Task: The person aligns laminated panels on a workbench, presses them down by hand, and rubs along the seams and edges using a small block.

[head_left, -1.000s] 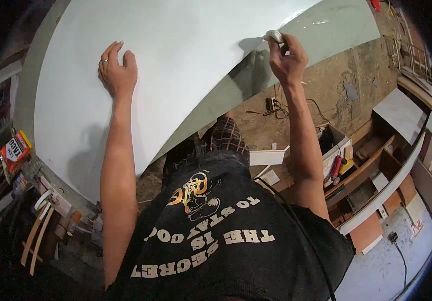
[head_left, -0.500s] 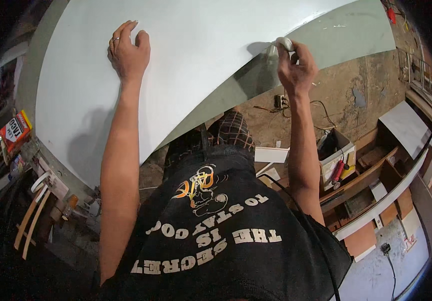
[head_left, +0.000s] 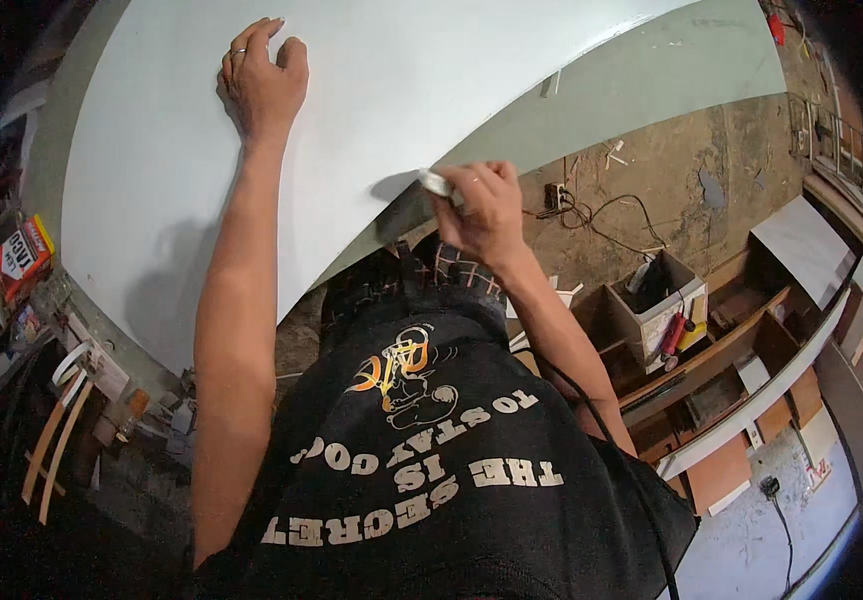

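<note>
A large white sheet [head_left: 181, 150] lies over a grey-green board [head_left: 651, 95]; its edge runs slantwise in front of me. On the sheet rests my left hand [head_left: 263, 85], a ring on one finger, the fingers loosely bent and the thumb apart, with nothing seen in its grasp. My right hand [head_left: 486, 205] is closed on a small pale, rounded piece [head_left: 435, 182], its kind unclear, held at the sheet's edge near my body. A shadow falls beside it on the sheet.
A socket block with cables [head_left: 554, 195] lies on the stained floor. To the right stand an open box [head_left: 656, 325] with a red-handled tool and a wooden frame [head_left: 741, 350] with compartments. A red-and-white packet [head_left: 21, 258] and wooden strips [head_left: 56, 450] are at left.
My right hand has moved left and nearer to my body along the sheet's edge, still holding the pale piece. My left hand has shifted slightly away from me. A narrow pale strip now shows on the board.
</note>
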`<state>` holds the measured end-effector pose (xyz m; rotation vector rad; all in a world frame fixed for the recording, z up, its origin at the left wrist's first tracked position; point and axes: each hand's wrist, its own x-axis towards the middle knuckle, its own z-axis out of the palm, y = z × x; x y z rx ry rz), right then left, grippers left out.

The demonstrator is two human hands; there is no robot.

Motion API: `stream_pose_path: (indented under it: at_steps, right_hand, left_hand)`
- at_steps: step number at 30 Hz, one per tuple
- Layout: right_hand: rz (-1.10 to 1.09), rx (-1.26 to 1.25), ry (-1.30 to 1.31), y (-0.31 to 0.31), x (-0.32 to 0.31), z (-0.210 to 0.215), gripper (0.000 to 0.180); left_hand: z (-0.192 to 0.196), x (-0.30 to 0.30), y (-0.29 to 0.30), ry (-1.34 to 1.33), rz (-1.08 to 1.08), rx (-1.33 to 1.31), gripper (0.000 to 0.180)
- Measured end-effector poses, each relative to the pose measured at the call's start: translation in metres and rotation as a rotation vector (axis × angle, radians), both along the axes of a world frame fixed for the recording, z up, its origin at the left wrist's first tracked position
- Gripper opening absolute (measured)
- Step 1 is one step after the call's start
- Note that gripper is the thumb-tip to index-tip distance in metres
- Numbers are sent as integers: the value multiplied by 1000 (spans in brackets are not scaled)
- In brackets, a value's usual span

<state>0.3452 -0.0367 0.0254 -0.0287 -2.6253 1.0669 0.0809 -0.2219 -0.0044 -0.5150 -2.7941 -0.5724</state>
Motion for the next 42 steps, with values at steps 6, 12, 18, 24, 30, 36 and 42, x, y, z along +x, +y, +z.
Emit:
stream_pose_path:
  at_steps: [6, 12, 18, 24, 30, 36, 42]
  right_hand:
    - [-130, 66, 68, 11, -5, -10, 38]
    - [-15, 41, 22, -22, 7, -4, 46]
    - [-30, 47, 47, -49, 15, -7, 46]
    - [-182, 157, 86, -45, 14, -7, 40]
    - [-136, 106, 171, -71, 24, -20, 38]
    - [-158, 146, 209, -62, 23, -21, 33]
    - [-96, 58, 138, -80, 33, -21, 38]
  left_hand:
    - [2, 2, -4, 34, -13, 9, 36]
    - [21, 9, 9, 0, 41, 73, 29]
    - [24, 13, 6, 30, -6, 122, 30]
    - [22, 16, 3, -7, 1, 111, 33]
    - [29, 16, 3, -33, -7, 131, 32]
    - [29, 18, 5, -50, -22, 142, 30]
    - [24, 17, 7, -12, -39, 153, 30]
